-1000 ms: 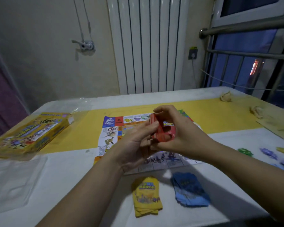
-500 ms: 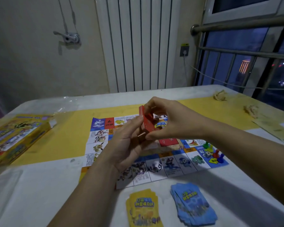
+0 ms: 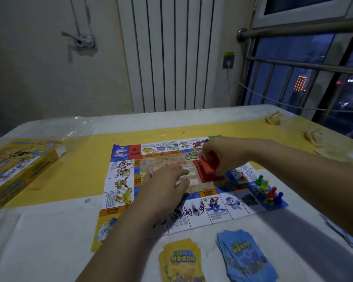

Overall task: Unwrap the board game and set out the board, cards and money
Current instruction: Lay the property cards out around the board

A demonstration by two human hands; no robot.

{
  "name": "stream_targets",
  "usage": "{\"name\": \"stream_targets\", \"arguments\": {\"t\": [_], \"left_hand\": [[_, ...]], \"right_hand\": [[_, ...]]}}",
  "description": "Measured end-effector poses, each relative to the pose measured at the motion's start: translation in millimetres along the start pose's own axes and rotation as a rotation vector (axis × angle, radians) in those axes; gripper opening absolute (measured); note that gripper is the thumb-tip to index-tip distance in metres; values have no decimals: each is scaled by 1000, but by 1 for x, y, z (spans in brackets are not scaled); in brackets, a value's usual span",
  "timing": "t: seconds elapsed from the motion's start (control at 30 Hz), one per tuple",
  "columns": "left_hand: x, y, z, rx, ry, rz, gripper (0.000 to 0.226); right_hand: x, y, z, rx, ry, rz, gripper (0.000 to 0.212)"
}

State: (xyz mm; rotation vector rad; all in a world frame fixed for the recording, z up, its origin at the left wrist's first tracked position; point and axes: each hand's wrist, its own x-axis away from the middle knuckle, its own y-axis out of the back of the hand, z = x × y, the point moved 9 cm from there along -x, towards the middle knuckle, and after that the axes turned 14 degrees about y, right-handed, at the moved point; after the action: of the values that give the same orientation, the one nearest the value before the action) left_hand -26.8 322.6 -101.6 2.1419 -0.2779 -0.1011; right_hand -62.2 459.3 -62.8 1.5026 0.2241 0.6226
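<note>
While under right hand [image 3: 222,152], red cards [image 3: 209,170].

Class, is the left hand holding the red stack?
No, the right hand grips the red stack; the left hand is open above the board.

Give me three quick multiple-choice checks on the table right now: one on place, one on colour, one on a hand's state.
1. The pawns stand on the board's:
A far left corner; B centre; C near right corner.
2. The deck in the right hand is:
A red; B blue; C yellow.
3. The left hand is:
A pinching a pawn; B open over the board; C gripping the deck.

Answers:
1. C: all four pawns sit together on the blue corner square nearest the person's right.
2. A: the deck between its fingers is red.
3. B: its fingers are spread above the board and hold nothing.
</note>
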Motion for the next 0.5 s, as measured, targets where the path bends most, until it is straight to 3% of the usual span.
{"name": "stream_targets", "arguments": {"t": [0.17, 0.5], "left_hand": [[3, -6, 2, -227, 44, 54, 42], [5, -14, 9, -281, 92, 130, 39]], "right_hand": [[-10, -13, 3, 16, -8, 103, 45], [-17, -22, -4, 26, -45, 167, 48]]}}
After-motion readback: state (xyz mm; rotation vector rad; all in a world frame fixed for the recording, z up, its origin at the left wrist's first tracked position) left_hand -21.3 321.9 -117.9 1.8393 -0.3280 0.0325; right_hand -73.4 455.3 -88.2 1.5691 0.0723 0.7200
